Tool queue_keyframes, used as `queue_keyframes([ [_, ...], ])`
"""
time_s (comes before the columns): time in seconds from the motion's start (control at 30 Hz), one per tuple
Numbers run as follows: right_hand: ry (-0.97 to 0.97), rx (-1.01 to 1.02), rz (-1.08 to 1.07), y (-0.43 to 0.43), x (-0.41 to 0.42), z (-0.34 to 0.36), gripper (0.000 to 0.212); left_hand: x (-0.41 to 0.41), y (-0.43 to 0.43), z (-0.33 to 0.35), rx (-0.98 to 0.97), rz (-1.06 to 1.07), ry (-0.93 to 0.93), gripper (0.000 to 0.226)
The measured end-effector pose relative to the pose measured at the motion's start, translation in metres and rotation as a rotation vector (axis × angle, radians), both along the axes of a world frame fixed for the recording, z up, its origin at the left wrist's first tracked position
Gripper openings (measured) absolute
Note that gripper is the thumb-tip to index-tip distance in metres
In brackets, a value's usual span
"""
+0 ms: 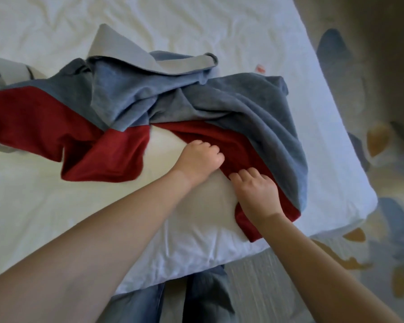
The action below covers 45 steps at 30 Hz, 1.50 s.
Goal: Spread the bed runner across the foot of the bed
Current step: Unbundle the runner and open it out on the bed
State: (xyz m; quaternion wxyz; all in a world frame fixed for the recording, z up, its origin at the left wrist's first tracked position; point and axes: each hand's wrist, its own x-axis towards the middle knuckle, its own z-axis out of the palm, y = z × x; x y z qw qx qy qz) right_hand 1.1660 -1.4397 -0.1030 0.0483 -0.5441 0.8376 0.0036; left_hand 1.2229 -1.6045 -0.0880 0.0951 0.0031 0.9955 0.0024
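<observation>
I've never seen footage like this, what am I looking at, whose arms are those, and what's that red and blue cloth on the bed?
No machine here. It is one picture from a camera worn on a person's head, looking down, so the two bare arms are the wearer's own. Below is a bed with a wrinkled white sheet, seen near one corner. On it lies the bed runner, a crumpled cloth of red, blue-grey and pale grey panels, not yet spread flat. The left hand and right hand both curl their fingers on its red edge: each grip is on the runner. Patterned carpet shows at right.
</observation>
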Motion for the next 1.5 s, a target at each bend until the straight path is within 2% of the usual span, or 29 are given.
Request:
queue_keyframes([
  [0.13,0.029,-0.046,0.078,0.028,-0.028,0.004,0.021,0.001,0.028,-0.006,-0.018,-0.089,0.051,0.018],
  [0.3,0.025,-0.270,0.172,0.072,-0.053,0.010,0.012,-0.003,0.064,-0.006,0.190,-0.042,0.133,0.007],
  [0.4,0.041,-0.376,-0.039,0.097,-0.053,0.021,0.018,-0.018,0.078,0.000,0.248,-0.042,0.388,0.020],
  [0.5,-0.017,-0.244,-0.277,0.110,-0.059,0.016,0.035,-0.054,0.081,0.006,0.131,-0.116,0.543,0.027],
  [0.6,-0.197,-0.038,-0.340,0.112,-0.070,0.006,0.034,-0.095,0.078,0.009,0.002,-0.223,0.398,0.016],
  [0.67,-0.236,-0.061,-0.340,0.112,-0.084,0.002,0.024,-0.117,0.080,0.015,-0.065,-0.266,0.220,0.016],
  [0.77,-0.202,-0.130,-0.394,0.117,-0.120,0.005,0.015,-0.142,0.091,0.024,-0.082,-0.230,0.103,0.016],
  [0.87,-0.091,-0.135,-0.401,0.128,-0.165,0.015,0.014,-0.157,0.104,0.024,-0.003,-0.099,0.093,0.022],
  [0.97,0.015,-0.113,-0.374,0.134,-0.212,0.027,0.018,-0.174,0.115,0.025,0.047,-0.062,0.169,0.029],
  [1.1,0.043,-0.107,-0.513,0.131,-0.245,0.032,0.023,-0.193,0.123,0.023,0.066,-0.003,0.289,0.032],
  [1.17,0.035,-0.083,-0.510,0.125,-0.231,0.030,0.023,-0.187,0.118,0.020,0.093,0.044,0.310,0.035],
  [1.3,0.042,-0.158,-0.325,0.103,-0.168,0.029,0.027,-0.141,0.094,0.014,0.151,0.059,0.369,0.029],
  [1.4,-0.019,-0.154,-0.127,0.078,-0.122,0.022,0.018,-0.088,0.065,0.002,0.128,0.065,0.264,0.028],
  [1.5,-0.146,0.018,-0.013,0.044,-0.088,0.009,0.023,-0.037,0.028,-0.008,0.075,0.156,0.114,0.034],
])
